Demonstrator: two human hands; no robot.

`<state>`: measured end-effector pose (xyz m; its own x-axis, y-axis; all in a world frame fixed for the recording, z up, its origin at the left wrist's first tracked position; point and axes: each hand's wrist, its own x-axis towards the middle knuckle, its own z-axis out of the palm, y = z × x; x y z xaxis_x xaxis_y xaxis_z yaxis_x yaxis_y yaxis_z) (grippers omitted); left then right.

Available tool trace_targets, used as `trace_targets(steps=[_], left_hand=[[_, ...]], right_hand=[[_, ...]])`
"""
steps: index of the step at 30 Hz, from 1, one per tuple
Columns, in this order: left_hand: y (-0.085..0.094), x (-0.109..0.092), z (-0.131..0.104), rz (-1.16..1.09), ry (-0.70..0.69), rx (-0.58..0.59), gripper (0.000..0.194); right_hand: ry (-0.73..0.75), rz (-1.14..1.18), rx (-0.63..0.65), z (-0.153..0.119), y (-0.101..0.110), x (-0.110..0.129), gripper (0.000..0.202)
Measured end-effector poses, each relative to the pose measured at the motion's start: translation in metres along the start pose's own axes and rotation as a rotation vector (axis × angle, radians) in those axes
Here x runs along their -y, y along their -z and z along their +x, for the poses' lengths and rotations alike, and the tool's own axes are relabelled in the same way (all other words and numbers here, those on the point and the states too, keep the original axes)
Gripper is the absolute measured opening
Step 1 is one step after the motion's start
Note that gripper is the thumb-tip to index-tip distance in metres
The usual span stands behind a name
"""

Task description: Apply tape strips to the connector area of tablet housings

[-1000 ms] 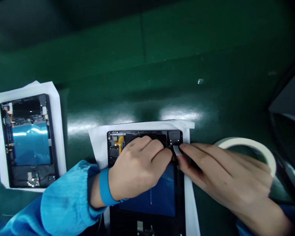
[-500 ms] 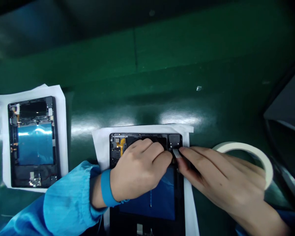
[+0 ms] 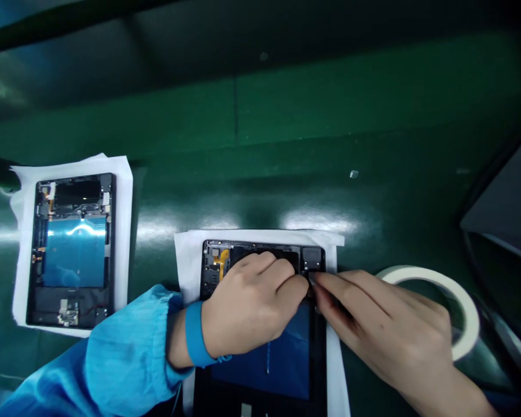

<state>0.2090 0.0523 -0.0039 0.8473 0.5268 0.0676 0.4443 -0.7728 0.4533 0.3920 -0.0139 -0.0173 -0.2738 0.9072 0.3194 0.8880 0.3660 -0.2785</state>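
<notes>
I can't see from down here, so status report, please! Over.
Left grip curled over opened tablet, fingertips hidden. Right grip at tablet's upper right edge. Cream tape roll partly behind right grip, off the tablet.

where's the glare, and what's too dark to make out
Head view: white glare on the green table beyond the middle device, bright streak across the left device; head view: upper right corner dark; head view: fine detail unclear between left hand and right hand
</notes>
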Motion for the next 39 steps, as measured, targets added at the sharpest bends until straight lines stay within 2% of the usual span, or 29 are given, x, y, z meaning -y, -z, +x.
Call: trace_targets(steps=[9,16,23,31,39], left_hand=[[0.001,0.0,-0.001,0.017,-0.007,0.004,0.022],[0.001,0.0,0.0,0.008,0.002,0.003,0.024],[-0.001,0.0,0.0,-0.005,0.001,-0.008,0.024],[-0.001,0.001,0.004,-0.064,0.011,-0.011,0.019],[-0.001,0.001,0.003,-0.035,0.006,-0.019,0.018]], right_hand=[[0.04,0.014,-0.019,0.005,0.004,0.004,0.008],[0.075,-0.035,0.057,0.002,0.006,0.006,0.017],[0.108,-0.077,0.081,-0.002,0.008,0.008,0.02],[0.058,0.103,0.058,-0.01,0.005,-0.007,0.027],[0.043,0.151,0.01,-0.009,0.007,-0.011,0.029]])
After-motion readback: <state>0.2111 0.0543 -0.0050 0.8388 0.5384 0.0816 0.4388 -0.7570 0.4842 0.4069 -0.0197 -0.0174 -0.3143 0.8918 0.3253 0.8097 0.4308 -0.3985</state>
